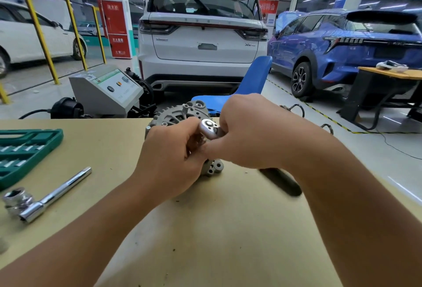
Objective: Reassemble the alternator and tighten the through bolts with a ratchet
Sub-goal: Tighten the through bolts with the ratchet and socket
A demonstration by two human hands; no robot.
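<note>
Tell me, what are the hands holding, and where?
The right hand grips the ratchet just below its head. The left hand holds the alternator from the near side.

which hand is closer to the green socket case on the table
Left. The left hand is on the alternator at the table's middle, on the side of the green socket case. The right hand, holding the ratchet, sits farther right.

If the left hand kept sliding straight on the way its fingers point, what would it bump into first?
Almost at once, the ratchet head: the left hand points up and to the right across the alternator, fingertips already at that head, which the right hand holds. Depth is hard to judge.
</note>
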